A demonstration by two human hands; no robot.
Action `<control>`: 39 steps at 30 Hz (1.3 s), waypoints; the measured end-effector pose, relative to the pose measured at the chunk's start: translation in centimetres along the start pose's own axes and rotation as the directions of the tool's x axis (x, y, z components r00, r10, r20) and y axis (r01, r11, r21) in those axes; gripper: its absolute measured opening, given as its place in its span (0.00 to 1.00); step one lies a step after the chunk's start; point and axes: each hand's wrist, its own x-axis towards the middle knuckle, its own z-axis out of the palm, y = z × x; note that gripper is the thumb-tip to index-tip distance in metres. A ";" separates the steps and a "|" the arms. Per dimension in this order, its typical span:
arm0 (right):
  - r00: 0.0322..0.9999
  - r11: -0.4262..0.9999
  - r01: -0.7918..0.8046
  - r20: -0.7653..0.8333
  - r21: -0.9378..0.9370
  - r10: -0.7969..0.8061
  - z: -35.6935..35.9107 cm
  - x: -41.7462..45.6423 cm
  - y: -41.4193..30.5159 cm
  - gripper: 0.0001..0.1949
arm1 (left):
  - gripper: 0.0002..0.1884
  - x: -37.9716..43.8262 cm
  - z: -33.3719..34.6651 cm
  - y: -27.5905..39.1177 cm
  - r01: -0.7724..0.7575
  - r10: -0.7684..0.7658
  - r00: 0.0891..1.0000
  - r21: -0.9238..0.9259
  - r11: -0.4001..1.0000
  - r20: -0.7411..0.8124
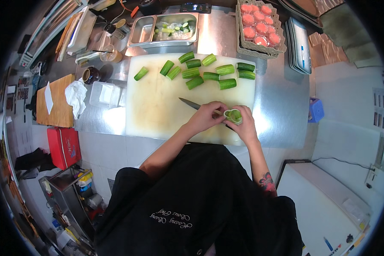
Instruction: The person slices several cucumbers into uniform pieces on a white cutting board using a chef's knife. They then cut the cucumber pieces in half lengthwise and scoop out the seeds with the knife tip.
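Note:
Both hands meet over the lower right of a white cutting board (pixel 153 105). My left hand (pixel 208 115) pinches the edge of a thin, curled piece of cucumber (pixel 233 116), and my right hand (pixel 247 123) holds the same piece from the other side. Beneath my hands lies a kitchen knife (pixel 189 103), its blade pointing to the upper left and its handle partly hidden. Several short cucumber sections (pixel 190 73) with green skin are spread along the board's far half. One section (pixel 141 73) lies apart at the left.
Behind the board stand steel pans (pixel 166 44) with cucumber pieces and a carton tray (pixel 240 49) of wrapped pink items. To the left are a clear plastic box (pixel 97 96), a white cloth (pixel 76 97), a wooden board (pixel 62 108) and a small dark jar (pixel 91 75). Stacked plates (pixel 296 41) stand right.

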 end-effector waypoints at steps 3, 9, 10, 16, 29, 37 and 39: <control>1.000 0.995 -0.016 -0.003 -0.094 0.016 0.1 1.0 1.0 0.27 | 0.13 1.9 -0.4 -1.1 -0.028 0.027 0.999 0.063 0.998 0.020; 0.984 0.973 -0.153 0.068 -0.172 0.167 -0.2 3.5 2.5 0.26 | 0.17 3.8 -0.8 -3.7 -0.140 0.139 0.990 0.083 0.987 0.022; 0.977 0.970 -0.176 0.087 -0.169 0.192 -0.3 3.8 2.6 0.26 | 0.17 4.1 -0.6 -4.1 -0.084 0.084 0.996 -0.005 0.996 0.030; 0.974 0.978 -0.179 0.123 -0.108 0.192 -1.1 5.1 2.8 0.25 | 0.12 5.7 2.4 -5.9 0.078 -0.082 0.997 -0.188 0.979 -0.013; 0.974 0.957 -0.215 -0.119 -0.193 0.195 -1.9 4.8 3.5 0.30 | 0.20 11.5 0.1 -2.3 -0.141 0.293 0.954 0.954 0.265 0.059; 0.986 0.934 -0.044 0.133 -0.353 0.096 -0.7 -5.6 3.1 0.18 | 0.21 6.9 -3.4 2.2 -0.492 0.308 0.865 0.788 0.370 0.395; 0.992 0.870 0.063 0.126 -0.490 -0.001 2.3 -5.0 2.5 0.16 | 0.21 2.0 -5.6 2.8 -0.548 0.259 0.836 0.723 0.420 0.483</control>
